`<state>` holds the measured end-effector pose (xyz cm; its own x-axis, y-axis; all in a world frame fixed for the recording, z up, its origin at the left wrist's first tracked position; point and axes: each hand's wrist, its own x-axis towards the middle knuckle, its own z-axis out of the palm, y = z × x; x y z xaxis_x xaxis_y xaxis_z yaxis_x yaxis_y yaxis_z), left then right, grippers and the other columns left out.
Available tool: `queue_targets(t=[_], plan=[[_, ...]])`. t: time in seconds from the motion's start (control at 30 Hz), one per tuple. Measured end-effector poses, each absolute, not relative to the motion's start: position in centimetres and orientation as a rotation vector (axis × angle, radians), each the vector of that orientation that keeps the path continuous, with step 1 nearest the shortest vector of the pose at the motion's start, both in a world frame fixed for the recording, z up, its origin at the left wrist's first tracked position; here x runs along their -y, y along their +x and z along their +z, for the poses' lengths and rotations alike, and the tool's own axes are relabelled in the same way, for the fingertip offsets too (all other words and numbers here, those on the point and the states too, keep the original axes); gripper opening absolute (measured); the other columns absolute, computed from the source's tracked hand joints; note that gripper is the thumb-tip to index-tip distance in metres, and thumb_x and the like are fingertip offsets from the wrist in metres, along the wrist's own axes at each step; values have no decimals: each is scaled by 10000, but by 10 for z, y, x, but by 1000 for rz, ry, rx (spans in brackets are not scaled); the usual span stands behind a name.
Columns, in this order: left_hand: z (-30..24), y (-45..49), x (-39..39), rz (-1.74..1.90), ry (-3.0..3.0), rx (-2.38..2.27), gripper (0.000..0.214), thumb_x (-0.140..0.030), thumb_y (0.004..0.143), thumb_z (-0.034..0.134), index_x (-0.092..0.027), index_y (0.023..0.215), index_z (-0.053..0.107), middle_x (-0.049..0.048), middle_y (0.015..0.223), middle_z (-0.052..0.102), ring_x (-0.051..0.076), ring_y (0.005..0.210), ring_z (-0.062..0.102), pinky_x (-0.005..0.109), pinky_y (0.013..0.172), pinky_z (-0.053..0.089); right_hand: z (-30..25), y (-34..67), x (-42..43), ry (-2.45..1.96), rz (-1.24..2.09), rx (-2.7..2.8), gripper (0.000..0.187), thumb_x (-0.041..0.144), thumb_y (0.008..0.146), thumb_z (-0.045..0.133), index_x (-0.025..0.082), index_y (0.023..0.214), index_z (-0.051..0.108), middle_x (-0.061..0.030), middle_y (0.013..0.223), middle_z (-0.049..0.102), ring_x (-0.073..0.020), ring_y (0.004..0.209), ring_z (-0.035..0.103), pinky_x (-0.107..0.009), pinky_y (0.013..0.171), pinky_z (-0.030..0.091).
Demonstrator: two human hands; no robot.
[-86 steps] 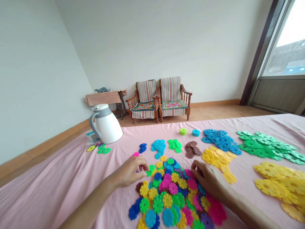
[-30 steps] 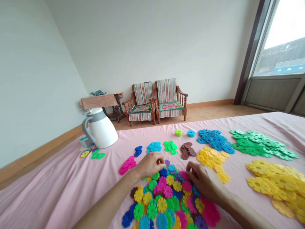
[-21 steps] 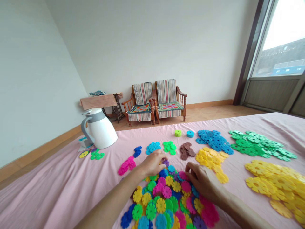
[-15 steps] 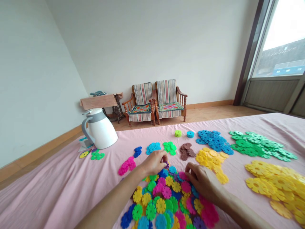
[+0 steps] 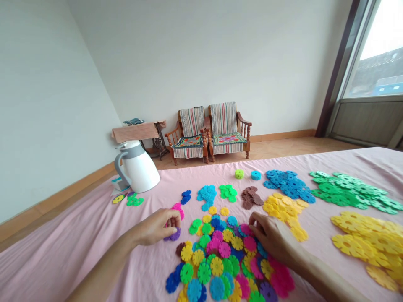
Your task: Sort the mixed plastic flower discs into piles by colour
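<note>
My left hand (image 5: 160, 227) is at the left of the mixed heap. Its thumb and fingers are closed at a purple snowflake disc (image 5: 174, 235), with a few purple pieces under the fingertips. Just behind it lie pink discs (image 5: 179, 208), partly covered by the hand. At the heap's right edge rests my right hand (image 5: 272, 237), fingers curled and the tips beside a pink disc (image 5: 246, 229). What those fingers hold, if anything, is hidden. Between the hands spreads the heap of notched plastic discs (image 5: 216, 266) in several colours.
Sorted groups lie beyond: dark blue (image 5: 186, 196), light blue (image 5: 207, 196), green (image 5: 228, 192), brown (image 5: 251, 198) and yellow (image 5: 283, 207). Larger blue (image 5: 288, 185), green (image 5: 349, 191) and yellow flower pieces (image 5: 368, 239) sit right. A white jug (image 5: 141, 170) stands left on the pink cloth (image 5: 78, 247).
My left hand has moved left from the heap's far edge to the purple discs, carrying a purple disc. My right hand stays at the heap's right edge. The view has shifted slightly.
</note>
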<state>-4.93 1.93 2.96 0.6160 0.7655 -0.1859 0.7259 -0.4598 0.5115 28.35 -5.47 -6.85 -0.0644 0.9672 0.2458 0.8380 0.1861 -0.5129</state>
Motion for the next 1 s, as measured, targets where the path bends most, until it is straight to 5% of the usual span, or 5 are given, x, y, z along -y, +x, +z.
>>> queue_targets(t=[0.27, 0.47, 0.77, 1.0], plan=[[24, -43, -12, 203, 2376, -1217, 216, -146, 705, 487, -166, 837, 658, 24, 823, 636, 145, 698, 552, 216, 635, 417, -69, 283, 55, -1678, 325, 1933, 160, 283, 863, 403, 206, 783, 517, 19, 592, 549, -133, 547, 498, -227, 538, 310], [15, -11, -7, 216, 2584, -1132, 428, -96, 692, 522, -225, 1083, 638, 39, 928, 610, 176, 828, 562, 272, 771, 428, -72, 284, 53, -1673, 335, 1926, 163, 287, 863, 408, 211, 781, 526, 25, 593, 559, -132, 543, 510, -229, 532, 303], [-3, -1, -16, 292, 2618, -1187, 260, -90, 754, 478, -185, 869, 691, 39, 829, 619, 158, 781, 576, 240, 708, 414, -70, 284, 54, -1677, 314, 1920, 158, 267, 852, 409, 208, 790, 542, 17, 600, 566, -135, 558, 518, -229, 537, 307], [-1, 1, -21, 267, 2618, -1173, 125, -130, 672, 566, -172, 749, 654, 1, 733, 613, 132, 659, 560, 215, 627, 388, -71, 284, 54, -1682, 285, 1934, 163, 274, 852, 409, 200, 803, 546, 6, 626, 577, -141, 589, 537, -227, 551, 325]])
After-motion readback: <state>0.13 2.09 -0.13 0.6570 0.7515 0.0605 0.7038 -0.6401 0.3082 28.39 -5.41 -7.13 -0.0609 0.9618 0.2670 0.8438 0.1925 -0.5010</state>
